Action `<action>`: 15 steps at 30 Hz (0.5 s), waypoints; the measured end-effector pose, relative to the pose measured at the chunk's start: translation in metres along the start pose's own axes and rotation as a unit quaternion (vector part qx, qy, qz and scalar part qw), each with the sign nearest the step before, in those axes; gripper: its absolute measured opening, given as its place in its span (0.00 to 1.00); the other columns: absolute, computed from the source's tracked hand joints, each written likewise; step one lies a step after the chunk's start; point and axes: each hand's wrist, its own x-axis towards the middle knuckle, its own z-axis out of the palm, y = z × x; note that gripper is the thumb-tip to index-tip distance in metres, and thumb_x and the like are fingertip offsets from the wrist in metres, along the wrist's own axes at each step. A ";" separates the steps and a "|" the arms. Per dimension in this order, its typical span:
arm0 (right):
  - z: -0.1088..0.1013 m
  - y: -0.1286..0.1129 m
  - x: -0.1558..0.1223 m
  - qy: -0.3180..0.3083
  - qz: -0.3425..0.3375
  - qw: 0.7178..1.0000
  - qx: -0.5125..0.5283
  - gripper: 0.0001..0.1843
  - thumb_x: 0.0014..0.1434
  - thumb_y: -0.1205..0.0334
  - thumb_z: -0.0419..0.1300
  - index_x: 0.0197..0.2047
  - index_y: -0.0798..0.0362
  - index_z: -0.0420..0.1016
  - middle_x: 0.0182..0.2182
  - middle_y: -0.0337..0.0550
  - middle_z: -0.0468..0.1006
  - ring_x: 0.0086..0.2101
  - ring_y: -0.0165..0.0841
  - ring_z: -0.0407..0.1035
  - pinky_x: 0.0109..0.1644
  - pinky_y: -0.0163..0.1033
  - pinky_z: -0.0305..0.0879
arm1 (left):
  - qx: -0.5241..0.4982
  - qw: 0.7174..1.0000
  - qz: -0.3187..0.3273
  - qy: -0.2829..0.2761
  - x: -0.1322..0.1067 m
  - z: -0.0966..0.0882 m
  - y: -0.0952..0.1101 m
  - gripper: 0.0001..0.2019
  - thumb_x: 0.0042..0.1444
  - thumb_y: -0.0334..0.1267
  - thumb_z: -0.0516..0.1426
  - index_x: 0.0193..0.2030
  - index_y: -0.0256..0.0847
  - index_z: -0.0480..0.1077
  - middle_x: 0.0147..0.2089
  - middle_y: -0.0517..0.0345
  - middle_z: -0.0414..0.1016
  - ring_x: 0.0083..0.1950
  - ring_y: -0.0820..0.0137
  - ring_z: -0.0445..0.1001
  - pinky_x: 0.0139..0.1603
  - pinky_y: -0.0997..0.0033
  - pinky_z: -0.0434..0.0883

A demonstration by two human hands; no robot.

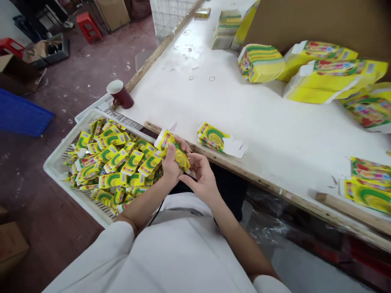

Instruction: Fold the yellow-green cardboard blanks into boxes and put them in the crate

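Note:
My left hand [171,165] is closed around a small yellow-and-green carton [165,138], its thumb lying along the near side. The carton is tilted, with a white flap showing at its upper end. At the lower end, my right hand [202,179] has its curled fingers against the same carton, the thumb lower down; part of that end is hidden. Just beyond, on the table edge, lies a short stack of flattened cartons [213,136] with white flaps pointing right. Left of my hands, a white plastic basket [56,178] is heaped with many similar small cartons [112,178].
A wooden strip edges the white table [171,93]. A maroon mug [122,97] stands at its left corner. Bundles of flat yellow cartons [330,79] lie at the back right, with another stack [368,189] at the far right. A red stool [88,27] stands on the floor.

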 end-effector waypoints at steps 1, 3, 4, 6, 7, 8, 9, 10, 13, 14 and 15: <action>0.002 0.002 0.001 0.002 0.008 1.000 -0.011 0.31 0.51 0.51 0.71 0.54 0.45 0.64 0.41 0.41 0.74 0.39 0.33 0.70 0.42 0.39 0.72 | -0.011 1.000 0.001 0.020 0.001 -0.001 0.001 0.29 0.60 0.69 0.42 0.42 0.45 0.66 0.32 0.58 0.67 0.35 0.70 0.73 0.43 0.64 0.75; 0.000 0.006 0.005 0.018 0.021 0.999 -0.016 0.29 0.50 0.52 0.71 0.53 0.45 0.67 0.40 0.39 0.75 0.37 0.33 0.71 0.42 0.40 0.71 | -0.023 0.999 -0.011 0.020 0.002 -0.006 -0.001 0.30 0.56 0.71 0.47 0.43 0.45 0.66 0.33 0.59 0.68 0.35 0.71 0.73 0.43 0.66 0.76; -0.004 0.007 0.009 0.033 0.024 0.999 -0.007 0.27 0.50 0.53 0.71 0.51 0.45 0.69 0.39 0.39 0.76 0.36 0.33 0.71 0.43 0.40 0.71 | -0.024 1.000 -0.020 0.004 0.002 -0.009 -0.004 0.33 0.53 0.73 0.49 0.45 0.44 0.67 0.36 0.57 0.70 0.37 0.69 0.74 0.43 0.65 0.76; -0.014 0.010 0.015 0.064 0.022 0.998 0.018 0.21 0.51 0.54 0.70 0.47 0.46 0.73 0.38 0.39 0.79 0.37 0.34 0.73 0.44 0.42 0.71 | -0.019 0.999 -0.034 -0.025 -0.001 -0.014 -0.010 0.35 0.48 0.73 0.54 0.47 0.44 0.69 0.41 0.54 0.74 0.43 0.66 0.76 0.45 0.64 0.76; -0.020 0.010 0.017 0.075 0.021 0.997 0.026 0.18 0.51 0.55 0.70 0.44 0.47 0.75 0.37 0.38 0.80 0.37 0.35 0.74 0.44 0.42 0.72 | -0.017 0.999 -0.039 -0.029 -0.003 -0.017 -0.014 0.33 0.48 0.71 0.57 0.47 0.43 0.71 0.41 0.54 0.76 0.44 0.66 0.77 0.46 0.64 0.76; -0.026 0.010 0.018 0.082 0.020 0.996 0.026 0.15 0.51 0.55 0.70 0.41 0.47 0.76 0.36 0.38 0.80 0.36 0.35 0.74 0.43 0.43 0.72 | -0.013 0.999 -0.043 -0.023 -0.004 -0.020 -0.016 0.29 0.49 0.66 0.61 0.45 0.43 0.73 0.40 0.56 0.78 0.43 0.66 0.77 0.46 0.64 0.76; -0.031 0.009 0.018 0.087 0.018 0.996 0.018 0.11 0.51 0.55 0.70 0.38 0.47 0.77 0.34 0.38 0.80 0.34 0.35 0.74 0.41 0.43 0.72 | -0.006 0.999 -0.049 -0.013 -0.004 -0.024 -0.017 0.24 0.49 0.62 0.64 0.41 0.43 0.74 0.38 0.57 0.79 0.41 0.66 0.78 0.45 0.64 0.76; -0.036 0.007 0.018 0.092 0.012 0.996 0.000 0.09 0.52 0.55 0.70 0.35 0.48 0.78 0.31 0.37 0.80 0.31 0.35 0.74 0.38 0.43 0.72 | 0.007 0.998 -0.055 -0.008 -0.003 -0.029 -0.016 0.21 0.49 0.57 0.66 0.38 0.42 0.75 0.36 0.58 0.80 0.39 0.66 0.79 0.45 0.64 0.76; -0.050 -0.002 0.016 0.107 -0.051 0.985 -0.123 0.04 0.55 0.56 0.68 0.34 0.46 0.81 0.29 0.38 0.81 0.31 0.37 0.74 0.37 0.45 0.72 | 0.061 0.994 -0.053 -0.073 0.006 -0.047 0.003 0.24 0.51 0.60 0.63 0.42 0.41 0.78 0.41 0.52 0.83 0.46 0.59 0.80 0.51 0.59 0.75; -0.053 -0.006 0.015 0.110 -0.083 0.974 -0.181 0.04 0.57 0.58 0.66 0.36 0.44 0.83 0.31 0.39 0.82 0.33 0.38 0.75 0.41 0.47 0.73 | 0.075 0.990 -0.042 -0.110 0.010 -0.053 0.013 0.30 0.51 0.65 0.59 0.47 0.41 0.77 0.46 0.49 0.82 0.51 0.56 0.79 0.55 0.56 0.73; -0.056 -0.010 0.014 0.109 -0.116 0.957 -0.241 0.06 0.59 0.60 0.64 0.38 0.41 0.84 0.33 0.39 0.82 0.36 0.39 0.75 0.45 0.50 0.72 | 0.089 0.985 -0.028 -0.148 0.014 -0.059 0.024 0.37 0.51 0.70 0.55 0.54 0.41 0.75 0.53 0.45 0.80 0.58 0.53 0.76 0.59 0.55 0.71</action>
